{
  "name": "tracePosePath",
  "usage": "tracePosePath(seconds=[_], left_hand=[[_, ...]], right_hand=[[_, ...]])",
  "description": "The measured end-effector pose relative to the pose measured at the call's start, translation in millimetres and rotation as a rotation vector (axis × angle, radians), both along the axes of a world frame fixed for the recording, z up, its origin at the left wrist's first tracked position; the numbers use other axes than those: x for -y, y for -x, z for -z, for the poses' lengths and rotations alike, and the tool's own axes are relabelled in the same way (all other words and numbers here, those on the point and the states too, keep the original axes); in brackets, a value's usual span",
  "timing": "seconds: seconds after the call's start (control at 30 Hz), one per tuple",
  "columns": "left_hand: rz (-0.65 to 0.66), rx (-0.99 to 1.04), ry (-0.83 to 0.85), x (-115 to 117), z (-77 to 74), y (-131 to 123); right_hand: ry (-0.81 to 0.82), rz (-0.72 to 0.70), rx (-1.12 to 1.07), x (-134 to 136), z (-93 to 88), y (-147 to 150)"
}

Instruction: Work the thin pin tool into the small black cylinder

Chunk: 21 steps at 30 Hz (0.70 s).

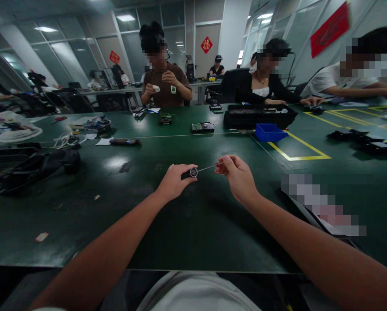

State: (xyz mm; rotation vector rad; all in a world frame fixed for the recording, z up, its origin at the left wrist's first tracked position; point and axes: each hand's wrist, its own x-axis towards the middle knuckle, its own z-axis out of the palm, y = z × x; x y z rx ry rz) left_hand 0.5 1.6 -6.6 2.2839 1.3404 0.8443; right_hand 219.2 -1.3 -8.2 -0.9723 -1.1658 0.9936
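Over the green table, my left hand is closed around a short black cylinder with a silver-ringed round end. From that end a thin, straight metal rod runs to the right, up to the fingertips of my right hand. The right fingers are pinched together at the rod's far end. Whether they grip the rod itself or a tiny piece at its tip is too small to tell.
Circuit-board devices lie beyond my hands. A blue bin stands by a long black tray. A dark cylindrical tool and a black bag are at left. A person works opposite; others sit at right.
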Motion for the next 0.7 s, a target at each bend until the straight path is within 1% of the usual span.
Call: tracePosePath(seconds=[0.13, 0.23, 0.43, 0.7], left_hand=[[-0.004, -0.007, -0.008, 1, 0.5, -1], [-0.005, -0.012, -0.024, 1, 0.9, -1], [0.003, -0.024, -0.041, 0, 3.3, -1], [0.02, -0.084, -0.012, 0, 2.7, -1]], right_hand=[[-0.124, 0.029, 0.248, 9, -6.8, 0], [-0.191, 0.051, 0.376, 16, -13.7, 1], [-0.26, 0.09, 0.522, 21, -15.6, 1], [-0.338, 0.082, 0.658, 21, -16.0, 2]])
